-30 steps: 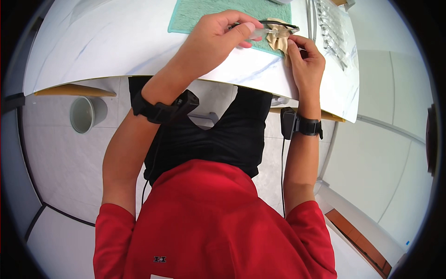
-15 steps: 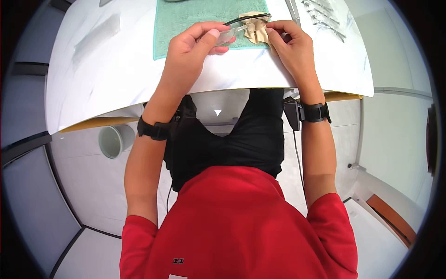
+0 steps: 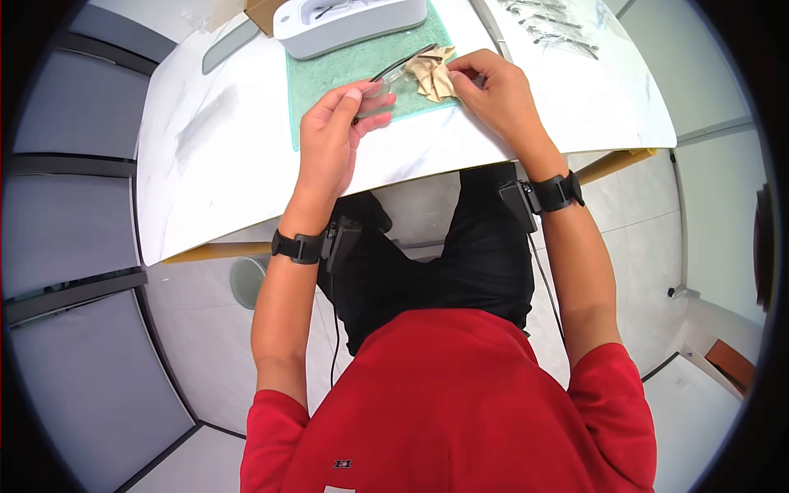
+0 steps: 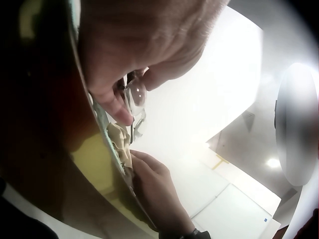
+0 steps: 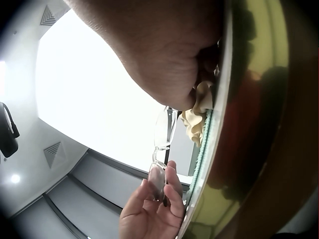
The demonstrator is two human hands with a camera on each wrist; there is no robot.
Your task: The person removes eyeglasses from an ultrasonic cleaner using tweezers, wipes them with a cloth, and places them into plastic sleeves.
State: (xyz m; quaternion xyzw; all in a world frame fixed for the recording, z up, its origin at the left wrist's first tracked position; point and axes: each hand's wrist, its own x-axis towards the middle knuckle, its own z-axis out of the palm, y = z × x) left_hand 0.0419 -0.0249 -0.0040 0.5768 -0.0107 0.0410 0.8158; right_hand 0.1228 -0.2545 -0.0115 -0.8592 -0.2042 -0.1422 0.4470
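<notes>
In the head view my left hand (image 3: 329,135) pinches a pair of eyeglasses (image 3: 401,63) at one clear lens, thumb on top and fingers beneath. The glasses have clear lenses and dark temples, and they slant up to the right toward my other hand. My right hand (image 3: 503,94) pinches the edge of a crumpled tan cloth (image 3: 433,80) between thumb and fingers. The cloth lies against the far end of the glasses, over the green mat (image 3: 329,78). In the right wrist view the far lens (image 5: 163,130) stands right beside the cloth, below my right hand.
A white oblong device (image 3: 357,33) with an open basin stands on the mat's far part. Left of it are a grey lid-like piece (image 3: 230,47) and a cardboard box (image 3: 261,12). Several bagged eyeglass-like items (image 3: 563,39) lie at the right. A bin (image 3: 246,281) stands on the floor.
The head view has shifted, bringing the white device into sight. The glasses slant more, with their left end nearer the table's front edge. Both hands keep their hold.
</notes>
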